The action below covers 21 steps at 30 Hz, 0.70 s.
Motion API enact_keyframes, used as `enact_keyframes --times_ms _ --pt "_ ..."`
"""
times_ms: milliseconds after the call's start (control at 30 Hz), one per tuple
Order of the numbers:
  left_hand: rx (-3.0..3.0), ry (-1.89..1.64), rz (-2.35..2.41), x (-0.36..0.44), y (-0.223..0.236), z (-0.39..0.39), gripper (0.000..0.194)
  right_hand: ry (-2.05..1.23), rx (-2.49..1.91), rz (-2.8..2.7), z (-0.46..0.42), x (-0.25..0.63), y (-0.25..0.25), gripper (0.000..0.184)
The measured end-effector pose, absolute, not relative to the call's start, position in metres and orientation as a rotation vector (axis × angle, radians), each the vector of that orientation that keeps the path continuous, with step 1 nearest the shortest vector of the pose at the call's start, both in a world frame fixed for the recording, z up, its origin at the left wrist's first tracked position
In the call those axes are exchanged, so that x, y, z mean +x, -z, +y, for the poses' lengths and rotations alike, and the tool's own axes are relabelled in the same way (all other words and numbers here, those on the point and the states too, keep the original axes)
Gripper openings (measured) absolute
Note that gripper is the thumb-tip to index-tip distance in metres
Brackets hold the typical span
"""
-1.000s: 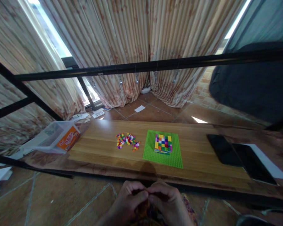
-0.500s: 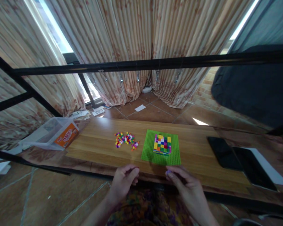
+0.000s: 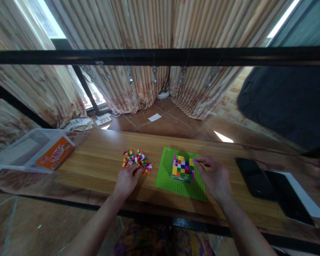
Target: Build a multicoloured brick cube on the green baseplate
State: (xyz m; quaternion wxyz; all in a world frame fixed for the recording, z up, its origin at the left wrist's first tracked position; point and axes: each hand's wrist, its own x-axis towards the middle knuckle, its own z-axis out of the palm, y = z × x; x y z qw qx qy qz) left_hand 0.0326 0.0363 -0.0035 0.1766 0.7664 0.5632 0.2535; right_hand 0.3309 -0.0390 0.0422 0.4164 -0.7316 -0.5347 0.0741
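Observation:
On a green studded baseplate [image 3: 163, 172] stands a low block built of many-coloured toy bricks [image 3: 181, 168], rows of small squares on its top. My right hand [image 3: 214, 176] pinches a small purple brick [image 3: 194, 160] at the right edge of this block; whether the brick touches it I cannot tell. To the left of the plate lies a loose pile of small coloured bricks [image 3: 134, 156]. My left hand [image 3: 127, 180] is at the near side of that pile, thumb and fingers drawn together. What is between those fingertips, if anything, is hidden.
A clear plastic box [image 3: 18, 165] with an orange label sits at the left end of the wooden board [image 3: 96, 170]. Two flat dark devices, a black phone-like slab [image 3: 256, 179] and a longer one [image 3: 289, 199], lie at the right over white paper. A black metal bar [image 3: 160, 57] crosses beyond.
Both hands have moved forward from the near edge: the left to the loose pile, the right with the purple brick to the built block. The camera view has shifted slightly.

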Motion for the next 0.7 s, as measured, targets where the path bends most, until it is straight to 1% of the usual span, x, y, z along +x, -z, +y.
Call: enact_keyframes --times_ms 167,300,467,700 --pt "2.242 -0.683 1.660 0.035 0.020 0.043 0.019 0.119 -1.833 -1.557 -0.020 0.325 -0.033 0.028" --pt "2.258 -0.700 1.676 0.035 0.023 0.044 0.017 0.265 -1.837 -1.718 -0.015 0.323 -0.023 0.026" --pt "2.271 -0.732 1.673 0.035 0.025 0.044 0.017 0.295 -1.865 -1.757 -0.017 0.321 -0.014 0.023" --pt "2.263 -0.788 1.655 0.035 0.029 0.043 0.016 0.193 -1.845 -1.789 -0.021 0.327 -0.018 0.024"
